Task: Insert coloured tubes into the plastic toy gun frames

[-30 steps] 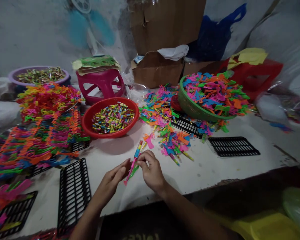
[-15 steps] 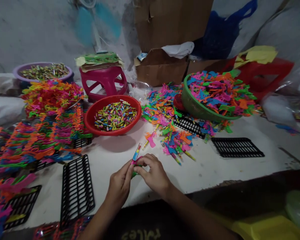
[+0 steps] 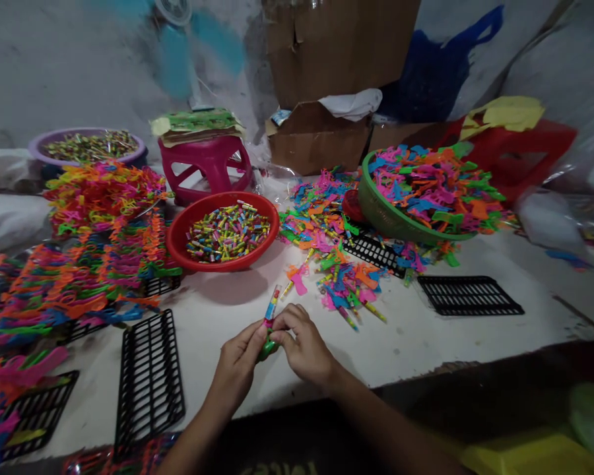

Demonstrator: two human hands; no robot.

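Pinching toy (image 3: 270, 316): our left hand (image 3: 238, 359) and right hand (image 3: 304, 346) fingers (image 3: 256, 342), near the tabletop's (image 3: 376, 349) front edge
Toy tube (image 3: 273, 303): slim, blue-yellow; green plastic (image 3: 266, 349) below

Green piece (image 3: 266, 348) — smooth, shiny plastic

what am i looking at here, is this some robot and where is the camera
No robot here: these are a person's bare left hand and right hand, seen by a camera worn on their head, looking forward and down. The white table carries a red bowl of small printed tubes, a green basket heaped with bright plastic pieces, loose pieces and black slatted trays. Together, the hands hold a slim printed tube with green plastic below it.
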